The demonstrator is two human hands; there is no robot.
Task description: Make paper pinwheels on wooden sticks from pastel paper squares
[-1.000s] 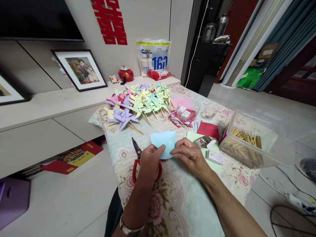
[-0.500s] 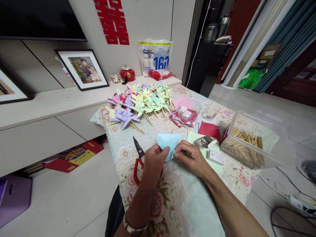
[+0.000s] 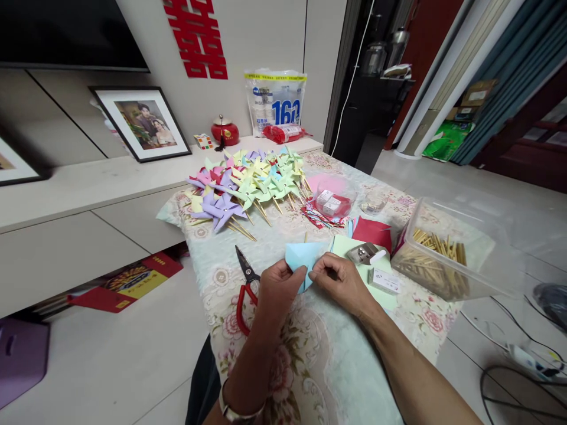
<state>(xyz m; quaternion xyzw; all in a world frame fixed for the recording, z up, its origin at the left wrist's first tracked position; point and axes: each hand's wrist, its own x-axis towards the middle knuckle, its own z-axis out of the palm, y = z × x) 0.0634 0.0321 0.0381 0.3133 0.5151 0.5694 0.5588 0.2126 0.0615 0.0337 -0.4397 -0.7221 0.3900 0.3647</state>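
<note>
Bag at wall reads "160". Blue paper, thin, folded to point, above floral cloth; left hand and right hand both pinched on it. Red-handled scissors beside left hand; wooden sticks in clear box.

Left hand lower centre of frame, fingers curled, thumb pinching inward. Right hand just beside it, fingertips pinched, nearly touching the left. Forearms converge from bottom edge.
</note>
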